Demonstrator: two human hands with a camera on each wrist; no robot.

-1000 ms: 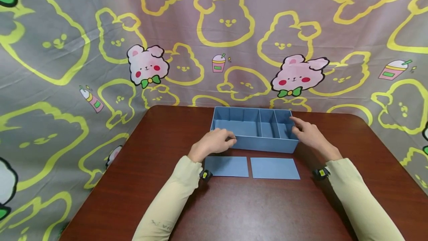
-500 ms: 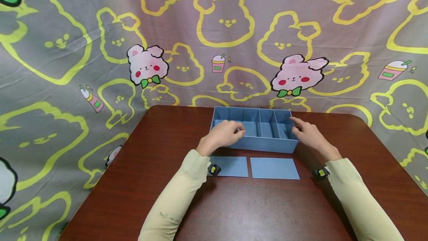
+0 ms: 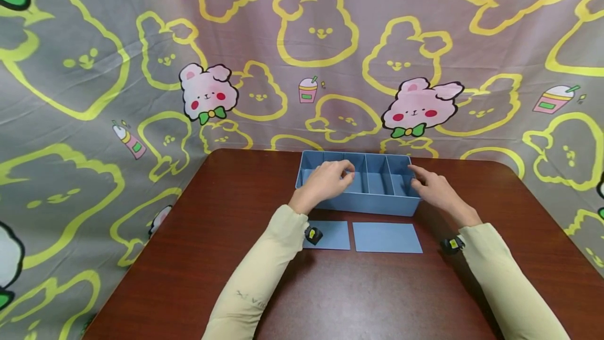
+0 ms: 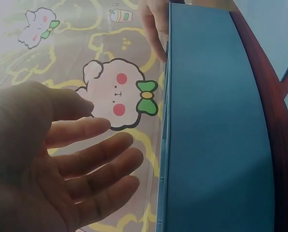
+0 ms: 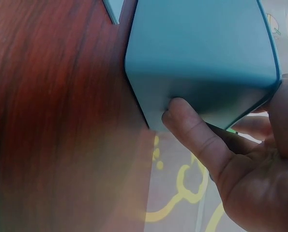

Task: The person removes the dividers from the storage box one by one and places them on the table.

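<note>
Over the front rim of the blue box [image 3: 368, 204], your left hand [image 3: 324, 180] now hovers farther right and farther back than a second ago, when it was near the box's front left corner. Your right hand [image 3: 436, 190] stays at the box's right end, and the box has not moved. Your left fingers are loosely bent, slightly spread and hold nothing; your right hand touches the outside of the end wall with one straight finger, its other fingers partly hidden.

You work on a dark reddish-brown table [image 3: 368, 298], glossy at the near side, with a grey-pink cloth [image 3: 257, 9] of yellow outlines and rabbit faces hanging behind it.

The box sits toward the table's back edge, two upright dividers marking a wide left compartment and two narrow right ones. Nearer you lie two flat blue panels [image 3: 388, 237], side by side, the left partly covered by your left arm.
</note>
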